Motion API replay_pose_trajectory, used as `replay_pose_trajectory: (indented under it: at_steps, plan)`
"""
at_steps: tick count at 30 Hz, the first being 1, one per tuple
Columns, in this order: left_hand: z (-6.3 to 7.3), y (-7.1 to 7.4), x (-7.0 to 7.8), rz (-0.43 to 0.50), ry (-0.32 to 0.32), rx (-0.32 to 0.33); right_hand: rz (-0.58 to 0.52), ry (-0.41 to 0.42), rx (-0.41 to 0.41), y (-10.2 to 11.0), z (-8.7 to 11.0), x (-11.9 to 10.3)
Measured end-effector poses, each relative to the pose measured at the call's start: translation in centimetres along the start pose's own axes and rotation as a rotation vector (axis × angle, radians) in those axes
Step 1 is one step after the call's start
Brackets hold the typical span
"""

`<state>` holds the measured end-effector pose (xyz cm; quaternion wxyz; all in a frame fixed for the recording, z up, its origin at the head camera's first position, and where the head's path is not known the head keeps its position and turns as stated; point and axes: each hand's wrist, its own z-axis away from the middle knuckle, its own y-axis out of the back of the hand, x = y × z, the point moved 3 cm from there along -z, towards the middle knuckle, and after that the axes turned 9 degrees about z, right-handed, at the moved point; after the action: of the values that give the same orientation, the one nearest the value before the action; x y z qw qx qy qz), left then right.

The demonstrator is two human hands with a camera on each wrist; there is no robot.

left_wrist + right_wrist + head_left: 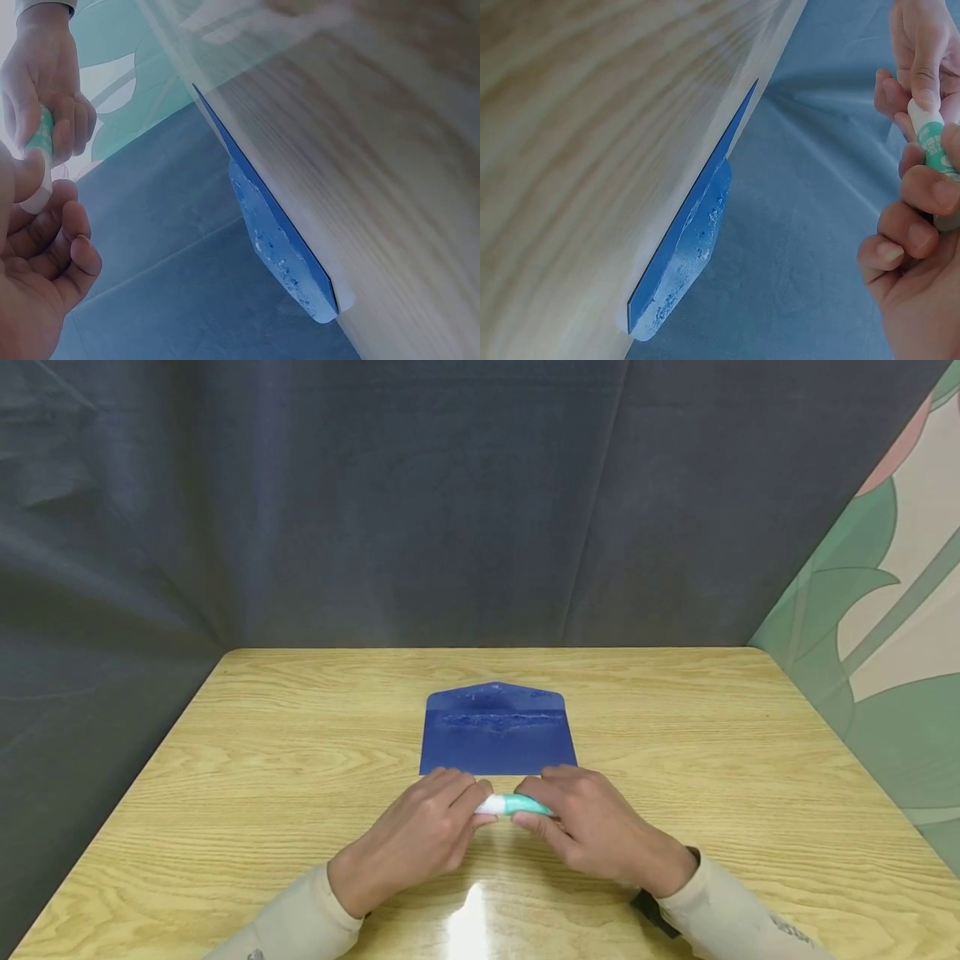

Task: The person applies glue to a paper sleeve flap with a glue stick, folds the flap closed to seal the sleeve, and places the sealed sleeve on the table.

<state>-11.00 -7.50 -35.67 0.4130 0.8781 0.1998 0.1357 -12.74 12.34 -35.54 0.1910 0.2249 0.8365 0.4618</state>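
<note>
Both hands hold a glue stick (pixel 517 804) level between them, just in front of the envelope. My left hand (pixel 427 827) pinches its white cap (pixel 924 118) between thumb and fingers. Around the green barrel (pixel 43 133) curl the fingers of my right hand (pixel 600 827), which hide its far end. Beyond the hands lies a dark blue envelope (pixel 495 750), its pointed flap (pixel 495 696) unfolded away from me. Whitish, streaky smears of glue run along the flap and just below its fold line.
The envelope lies on a light wood-grain table (pixel 300 727). A dark grey cloth (pixel 420 510) hangs behind the table and along its left side. At the right is a panel with a green and pink leaf pattern (pixel 892 693). A bright reflection shows near the front.
</note>
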Motion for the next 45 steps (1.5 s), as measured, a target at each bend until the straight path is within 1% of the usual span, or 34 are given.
replay_pose_trajectory:
  at_steps: [5,9,13,17,19,22,24,27,33,36,39,42,45]
  plan:
    - [0.0,0.2,-0.3,-0.007,0.029,0.014,0.010,0.003,0.012,0.1,0.1,0.1]
    - [0.0,0.4,-0.5,-0.005,0.076,0.023,0.023,0.002,0.007,0.1,0.1,0.2]
    - [-0.1,0.6,-0.7,0.022,0.124,0.053,0.069,-0.020,0.000,0.1,0.3,0.5]
    - [-0.1,0.7,-0.8,0.115,0.152,0.088,0.182,-0.009,0.033,0.2,0.4,1.0]
    - [-0.1,0.7,-0.8,0.168,0.170,0.094,0.259,0.014,0.055,0.3,0.4,1.4]
    - [0.0,0.6,-0.9,0.212,0.193,0.089,0.368,0.054,0.074,0.3,0.5,1.9]
    - [0.0,0.6,-0.9,0.221,0.209,0.079,0.430,0.073,0.068,0.3,0.5,2.2]
    - [0.0,0.5,-1.0,0.222,0.232,0.065,0.495,0.102,0.057,0.2,0.6,2.4]
    - [0.0,0.5,-1.1,0.215,0.273,0.044,0.591,0.168,0.065,0.0,0.6,2.2]
    - [0.1,0.6,-1.1,0.209,0.298,0.038,0.618,0.187,0.077,-0.2,0.7,1.9]
    - [0.1,0.6,-1.2,0.200,0.340,0.028,0.631,0.214,0.083,-0.6,0.8,1.1]
    - [0.2,0.6,-1.4,0.193,0.380,0.019,0.612,0.240,0.070,-1.1,0.9,0.1]
    - [0.2,0.7,-1.6,0.188,0.396,0.020,0.575,0.244,0.052,-1.5,1.1,-0.6]
